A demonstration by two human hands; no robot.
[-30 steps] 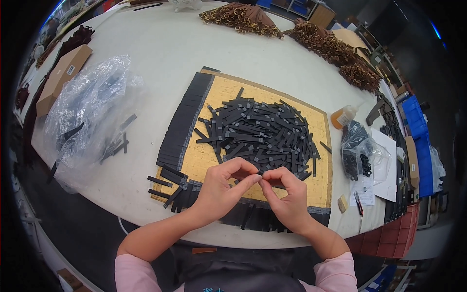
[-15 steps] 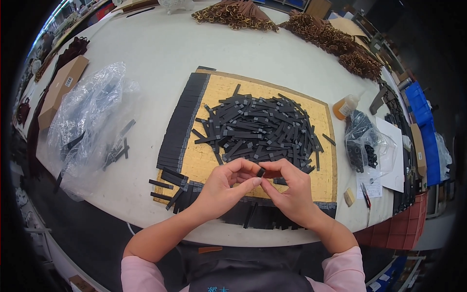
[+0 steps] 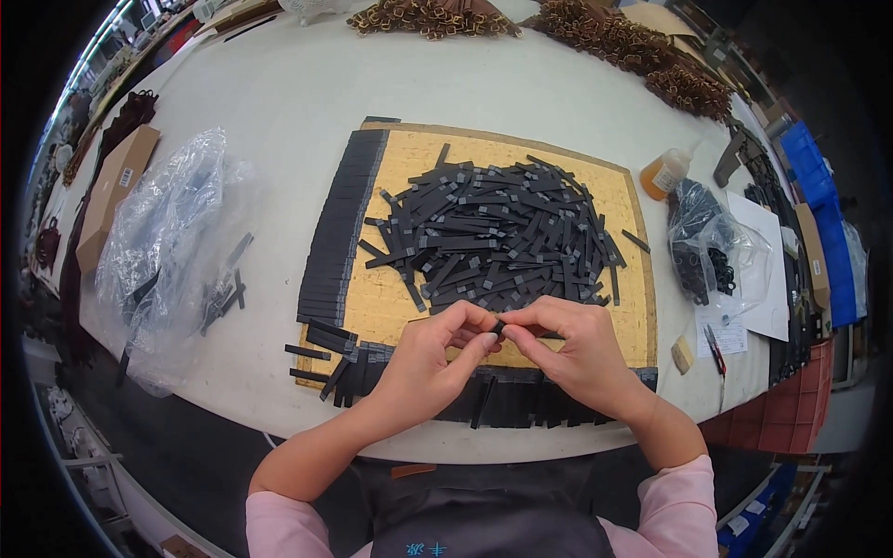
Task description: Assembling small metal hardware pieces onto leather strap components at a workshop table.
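Between the fingertips of both hands is a small black strip (image 3: 498, 327), bent or folded, its ends mostly covered by fingers. My left hand (image 3: 439, 352) pinches it from the left, thumb and forefinger closed. From the right, my right hand (image 3: 575, 352) grips it in the same way. Just beyond the hands lies a heap of black strips (image 3: 502, 232) with grey ends, on a yellow board (image 3: 614, 335) with a brown border. Black strips in a neat row (image 3: 339, 232) run down the board's left edge, and another row (image 3: 530, 400) lies along the near edge, partly under my wrists.
On the left are a crumpled clear plastic bag (image 3: 167, 251) and a cardboard box (image 3: 116, 195). At right stand an amber bottle (image 3: 665, 175), a bag of black rings (image 3: 702, 246), a beige block (image 3: 682, 355) and red-handled snips (image 3: 714, 352). Brown straps with buckles (image 3: 437, 17) lie at the far edge.
The view has shifted slightly. Both hands still pinch the black strip in about the same place; the right fingers have drawn closer together and the strip shows a little less.
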